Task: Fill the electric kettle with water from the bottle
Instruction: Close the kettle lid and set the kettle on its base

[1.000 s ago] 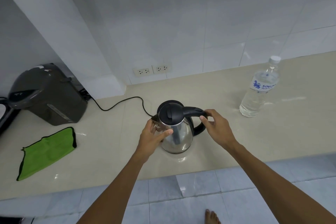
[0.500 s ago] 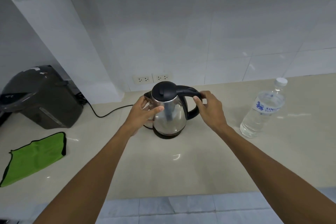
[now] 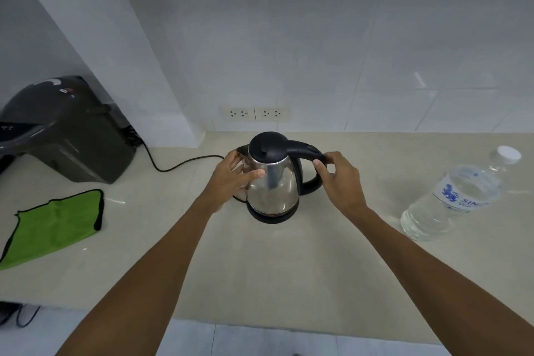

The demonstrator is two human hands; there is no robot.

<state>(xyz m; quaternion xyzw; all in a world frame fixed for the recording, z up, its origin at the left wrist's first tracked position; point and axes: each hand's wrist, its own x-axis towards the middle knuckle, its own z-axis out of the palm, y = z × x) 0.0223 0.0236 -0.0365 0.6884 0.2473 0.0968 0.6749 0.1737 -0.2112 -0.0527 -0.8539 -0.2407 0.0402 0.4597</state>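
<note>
A steel electric kettle (image 3: 273, 188) with a black lid and black handle stands on its black base in the middle of the beige counter (image 3: 283, 269). Its lid is down. My left hand (image 3: 231, 179) cups the kettle's left side near the spout, thumb across the steel front. My right hand (image 3: 339, 179) pinches the top of the black handle with its fingertips. A clear water bottle (image 3: 450, 199) with a white cap and a blue label stands to the right, apart from both hands, cap on.
A dark thermo pot (image 3: 66, 130) sits at the back left, its black cord (image 3: 179, 163) running along the counter towards the kettle. A green cloth (image 3: 55, 225) lies at the left. Two wall sockets (image 3: 255, 113) are behind the kettle. The counter's front edge is near me.
The view has drawn closer to the counter and the kettle sits farther from the front edge. Both hands have stayed on the kettle in the same hold.
</note>
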